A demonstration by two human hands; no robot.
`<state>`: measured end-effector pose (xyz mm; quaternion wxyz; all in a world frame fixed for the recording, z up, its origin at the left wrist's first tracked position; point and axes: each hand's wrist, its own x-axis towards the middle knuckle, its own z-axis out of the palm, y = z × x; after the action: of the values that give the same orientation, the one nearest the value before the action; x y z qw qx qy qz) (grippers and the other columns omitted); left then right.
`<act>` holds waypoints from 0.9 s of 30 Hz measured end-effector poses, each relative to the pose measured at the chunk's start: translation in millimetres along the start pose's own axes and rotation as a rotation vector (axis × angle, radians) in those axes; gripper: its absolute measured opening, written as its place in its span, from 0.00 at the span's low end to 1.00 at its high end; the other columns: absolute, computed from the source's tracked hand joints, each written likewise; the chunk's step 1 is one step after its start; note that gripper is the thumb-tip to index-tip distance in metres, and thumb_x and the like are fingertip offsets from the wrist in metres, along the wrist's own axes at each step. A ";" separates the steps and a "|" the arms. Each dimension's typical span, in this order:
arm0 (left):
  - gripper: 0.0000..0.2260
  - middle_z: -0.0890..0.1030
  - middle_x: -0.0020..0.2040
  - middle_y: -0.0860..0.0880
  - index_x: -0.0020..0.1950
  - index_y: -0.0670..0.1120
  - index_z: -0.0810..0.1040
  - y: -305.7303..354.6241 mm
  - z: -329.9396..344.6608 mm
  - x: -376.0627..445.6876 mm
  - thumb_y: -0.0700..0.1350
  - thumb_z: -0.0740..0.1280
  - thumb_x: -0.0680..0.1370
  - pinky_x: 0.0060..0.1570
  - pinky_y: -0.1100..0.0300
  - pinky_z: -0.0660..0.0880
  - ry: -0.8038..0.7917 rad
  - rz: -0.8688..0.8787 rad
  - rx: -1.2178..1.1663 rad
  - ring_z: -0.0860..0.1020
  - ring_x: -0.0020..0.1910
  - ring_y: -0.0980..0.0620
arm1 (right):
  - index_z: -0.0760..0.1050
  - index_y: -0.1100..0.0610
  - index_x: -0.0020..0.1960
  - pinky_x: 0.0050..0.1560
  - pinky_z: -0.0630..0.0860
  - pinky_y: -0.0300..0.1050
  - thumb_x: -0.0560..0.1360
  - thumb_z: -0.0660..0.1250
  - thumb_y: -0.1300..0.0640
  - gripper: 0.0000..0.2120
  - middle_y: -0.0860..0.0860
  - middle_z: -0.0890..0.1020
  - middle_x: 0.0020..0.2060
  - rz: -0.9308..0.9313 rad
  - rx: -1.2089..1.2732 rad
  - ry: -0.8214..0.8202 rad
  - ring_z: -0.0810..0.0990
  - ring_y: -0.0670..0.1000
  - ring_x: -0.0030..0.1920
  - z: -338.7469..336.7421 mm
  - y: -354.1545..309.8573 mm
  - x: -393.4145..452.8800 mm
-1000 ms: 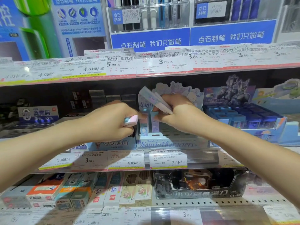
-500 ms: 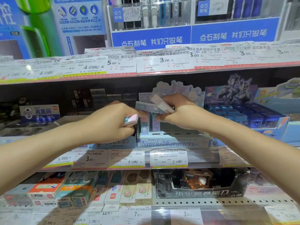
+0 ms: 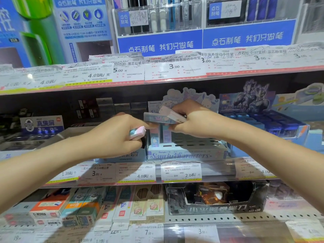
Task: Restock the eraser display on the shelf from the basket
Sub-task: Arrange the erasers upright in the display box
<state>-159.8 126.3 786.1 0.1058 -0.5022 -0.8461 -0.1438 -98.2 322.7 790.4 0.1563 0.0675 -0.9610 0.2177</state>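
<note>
Above pastel display box (image 3: 185,153) on middle shelf (image 3: 175,178): right hand (image 3: 191,120) gripping two erasers (image 3: 164,116). Just left of box: left hand (image 3: 119,137) clutching pink-blue eraser (image 3: 137,132).

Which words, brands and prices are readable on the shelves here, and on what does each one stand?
"点石制笔 我们只做笔": blue pen display sign
"Sanrio characters": eraser display box
"真集屑": box at left
"3.00": upper price label
"5.00": upper price label
"2.0元/个": price label under the eraser box
Fine print and barcode numbers: too blurred to read.
</note>
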 end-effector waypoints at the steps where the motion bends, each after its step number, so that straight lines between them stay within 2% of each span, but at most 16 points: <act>1: 0.12 0.79 0.31 0.58 0.28 0.47 0.70 -1.5 -0.9 0.8 0.36 0.64 0.70 0.27 0.61 0.63 -0.016 -0.005 -0.012 0.65 0.23 0.55 | 0.73 0.62 0.40 0.29 0.62 0.40 0.73 0.67 0.57 0.08 0.51 0.71 0.28 0.024 0.026 -0.023 0.67 0.50 0.28 -1.7 0.4 1.5; 3: 0.09 0.74 0.25 0.49 0.28 0.45 0.67 -2.2 -5.1 1.9 0.40 0.62 0.69 0.29 0.59 0.62 -0.027 -0.015 -0.028 0.63 0.24 0.52 | 0.73 0.59 0.40 0.29 0.65 0.39 0.73 0.67 0.55 0.08 0.51 0.72 0.27 0.055 0.109 -0.089 0.69 0.49 0.27 -8.4 0.7 3.4; 4: 0.07 0.72 0.25 0.47 0.30 0.45 0.71 -4.3 -6.1 3.6 0.42 0.60 0.69 0.29 0.58 0.63 -0.006 -0.038 -0.035 0.63 0.24 0.51 | 0.73 0.57 0.40 0.27 0.66 0.38 0.74 0.66 0.55 0.07 0.50 0.72 0.25 0.054 0.169 -0.118 0.69 0.49 0.25 -11.5 1.3 3.8; 6: 0.09 0.78 0.31 0.46 0.45 0.48 0.81 -6.0 -9.6 7.5 0.44 0.61 0.71 0.34 0.60 0.72 0.111 -0.105 -0.091 0.74 0.28 0.49 | 0.73 0.55 0.39 0.25 0.66 0.37 0.75 0.66 0.54 0.07 0.49 0.70 0.24 0.037 0.258 -0.134 0.67 0.48 0.24 -16.0 3.5 4.2; 7: 0.10 0.82 0.35 0.48 0.50 0.49 0.81 -6.8 -11.2 9.1 0.45 0.63 0.72 0.40 0.60 0.77 0.180 -0.142 -0.149 0.80 0.33 0.53 | 0.72 0.55 0.39 0.25 0.65 0.36 0.75 0.66 0.53 0.08 0.48 0.70 0.23 0.035 0.273 -0.133 0.66 0.48 0.24 -17.6 5.2 3.5; 8: 0.08 0.84 0.37 0.50 0.49 0.49 0.81 -5.9 -12.7 10.3 0.45 0.65 0.72 0.40 0.62 0.78 0.250 -0.162 -0.213 0.80 0.33 0.59 | 0.71 0.55 0.39 0.25 0.65 0.36 0.75 0.66 0.52 0.09 0.48 0.70 0.23 0.035 0.273 -0.139 0.66 0.48 0.24 -19.2 5.9 1.8; 9: 0.04 0.84 0.35 0.52 0.46 0.48 0.80 -4.7 -13.7 11.2 0.44 0.67 0.73 0.33 0.65 0.76 0.301 -0.180 -0.261 0.77 0.27 0.61 | 0.70 0.55 0.40 0.25 0.65 0.36 0.74 0.66 0.51 0.10 0.48 0.69 0.23 0.038 0.269 -0.162 0.66 0.47 0.24 -20.5 6.3 -0.9; 11: 0.02 0.79 0.27 0.52 0.42 0.46 0.79 -0.8 -14.8 13.1 0.44 0.68 0.74 0.22 0.62 0.70 0.362 -0.205 -0.320 0.71 0.21 0.54 | 0.68 0.57 0.40 0.26 0.65 0.34 0.75 0.65 0.51 0.11 0.46 0.68 0.23 0.047 0.284 -0.233 0.66 0.45 0.23 -23.8 5.8 -7.2; 13: 0.04 0.74 0.26 0.46 0.43 0.47 0.79 3.9 -16.0 12.8 0.48 0.68 0.74 0.21 0.60 0.67 0.356 -0.195 -0.364 0.70 0.21 0.49 | 0.65 0.57 0.35 0.25 0.65 0.31 0.76 0.64 0.52 0.15 0.44 0.67 0.19 0.076 0.292 -0.292 0.65 0.43 0.21 -25.3 5.4 -11.8; 15: 0.08 0.73 0.26 0.43 0.44 0.49 0.79 10.4 -17.1 11.1 0.53 0.69 0.72 0.21 0.59 0.66 0.271 -0.163 -0.425 0.69 0.20 0.48 | 0.65 0.56 0.31 0.24 0.63 0.31 0.76 0.63 0.52 0.17 0.43 0.66 0.20 0.095 0.328 -0.325 0.63 0.44 0.22 -23.1 4.3 -13.4; 18: 0.17 0.73 0.23 0.41 0.42 0.47 0.79 18.0 -14.0 12.2 0.59 0.67 0.66 0.20 0.63 0.65 0.149 -0.153 -0.400 0.69 0.19 0.49 | 0.72 0.60 0.43 0.29 0.58 0.39 0.74 0.65 0.48 0.13 0.51 0.64 0.29 0.086 0.414 -0.350 0.60 0.48 0.28 -15.7 2.9 -9.1; 21: 0.13 0.73 0.23 0.45 0.41 0.42 0.78 22.0 -11.6 18.9 0.53 0.71 0.70 0.20 0.62 0.67 0.137 -0.166 -0.348 0.70 0.18 0.49 | 0.70 0.59 0.42 0.32 0.55 0.41 0.75 0.64 0.49 0.13 0.51 0.63 0.29 0.116 0.445 -0.359 0.58 0.49 0.29 -12.7 1.5 -7.4; 23: 0.12 0.71 0.18 0.49 0.40 0.43 0.77 23.5 -13.4 21.6 0.51 0.71 0.71 0.18 0.65 0.65 0.136 -0.206 -0.298 0.68 0.16 0.52 | 0.70 0.58 0.38 0.31 0.56 0.41 0.75 0.64 0.49 0.13 0.52 0.65 0.29 0.101 0.461 -0.346 0.59 0.49 0.28 -12.3 2.3 -8.2; 25: 0.12 0.69 0.15 0.50 0.39 0.44 0.76 26.0 -15.5 20.9 0.52 0.70 0.72 0.16 0.68 0.62 0.130 -0.253 -0.291 0.65 0.14 0.54 | 0.71 0.57 0.37 0.28 0.59 0.38 0.74 0.65 0.51 0.12 0.51 0.70 0.28 0.065 0.493 -0.272 0.62 0.47 0.26 -12.6 3.3 -10.7; 27: 0.13 0.69 0.17 0.49 0.38 0.43 0.76 26.9 -14.2 19.3 0.53 0.70 0.72 0.16 0.68 0.60 0.141 -0.273 -0.336 0.64 0.14 0.54 | 0.74 0.56 0.40 0.25 0.61 0.35 0.73 0.67 0.53 0.07 0.46 0.76 0.28 0.069 0.567 -0.162 0.64 0.45 0.25 -14.0 4.5 -13.9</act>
<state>-144.8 149.3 809.3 0.0590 -0.3822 -0.8609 -0.3306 -82.2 333.7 796.0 0.0466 0.0931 -0.8730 0.4764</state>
